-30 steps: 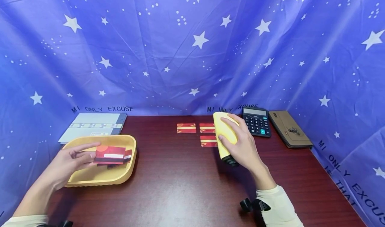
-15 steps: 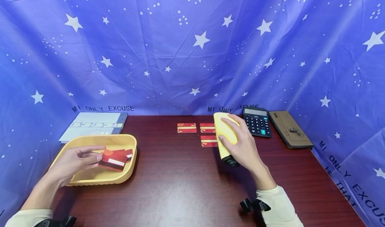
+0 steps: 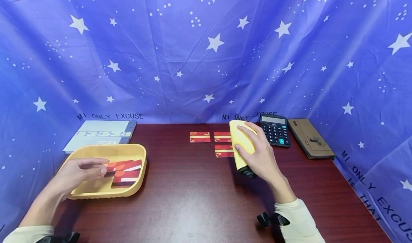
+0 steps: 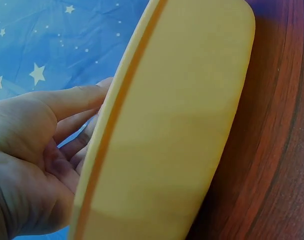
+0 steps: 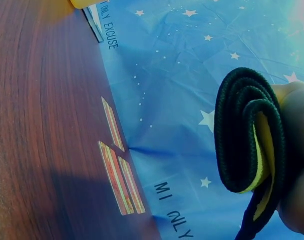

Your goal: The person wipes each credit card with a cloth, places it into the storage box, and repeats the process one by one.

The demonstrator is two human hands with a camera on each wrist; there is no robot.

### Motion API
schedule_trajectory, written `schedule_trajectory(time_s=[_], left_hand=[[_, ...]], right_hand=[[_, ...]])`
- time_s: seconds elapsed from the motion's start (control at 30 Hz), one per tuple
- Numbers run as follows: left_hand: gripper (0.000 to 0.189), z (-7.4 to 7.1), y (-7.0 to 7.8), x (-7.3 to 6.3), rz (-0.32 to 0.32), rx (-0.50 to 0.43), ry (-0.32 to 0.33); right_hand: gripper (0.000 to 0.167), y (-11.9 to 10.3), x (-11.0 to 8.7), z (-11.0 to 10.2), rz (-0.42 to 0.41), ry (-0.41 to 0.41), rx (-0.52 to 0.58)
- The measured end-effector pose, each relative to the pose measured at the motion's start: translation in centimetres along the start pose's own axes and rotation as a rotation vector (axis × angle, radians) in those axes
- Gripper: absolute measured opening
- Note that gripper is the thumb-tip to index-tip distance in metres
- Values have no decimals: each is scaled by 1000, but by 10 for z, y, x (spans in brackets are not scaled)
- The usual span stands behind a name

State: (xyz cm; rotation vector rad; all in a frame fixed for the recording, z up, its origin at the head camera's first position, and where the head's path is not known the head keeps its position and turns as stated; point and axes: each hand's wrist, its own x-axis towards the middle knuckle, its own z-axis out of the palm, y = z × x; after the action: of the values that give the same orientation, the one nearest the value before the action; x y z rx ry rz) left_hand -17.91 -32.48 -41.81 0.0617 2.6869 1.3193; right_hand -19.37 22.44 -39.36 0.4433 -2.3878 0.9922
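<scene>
My left hand (image 3: 78, 175) hovers over the yellow plastic basket (image 3: 138, 152), thumb and forefinger stretched toward the red cards (image 3: 123, 178) inside. Several of these cards overlap in the basket, just beyond the fingertips. In the left wrist view, the basket's wall (image 4: 172, 110) hides the fingertips of the left hand (image 4: 36, 145). My right hand (image 3: 259, 155) grips a folded yellow cloth (image 3: 242, 141) with black edging, held upright over the table. Its rolled black edge (image 5: 227, 135) faces the right wrist camera.
Beyond the cloth, red-and-gold cards (image 3: 199, 137) lie flat on the dark wood table (image 3: 180, 186); the cloth partly covers two of them. A calculator (image 3: 274, 130) and a brown pouch (image 3: 310, 137) lie at the back right. A pale notebook (image 3: 99, 132) sits behind the basket.
The card that the left hand pinched has been lowered and now lies in the basket among the others, out of the fingers. The right hand and cloth have hardly moved.
</scene>
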Motion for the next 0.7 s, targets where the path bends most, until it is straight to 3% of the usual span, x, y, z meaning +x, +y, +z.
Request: schedule_trajectory(time_s=[0.1,0.3,0.5,0.7], left_hand=[[47,1,7,-1,17,15,-2],[44,13,36,6,136,82,7],[41,45,83,25,197,-33,-43],[37,87,123,49,263,-57,-78]], right_hand=[[60,1,1,-1,0,10,-4],[60,7,2,-3,3,31,-11],[61,13,3,-6,21,48,9],[61,18,5,-11,42,67,18]])
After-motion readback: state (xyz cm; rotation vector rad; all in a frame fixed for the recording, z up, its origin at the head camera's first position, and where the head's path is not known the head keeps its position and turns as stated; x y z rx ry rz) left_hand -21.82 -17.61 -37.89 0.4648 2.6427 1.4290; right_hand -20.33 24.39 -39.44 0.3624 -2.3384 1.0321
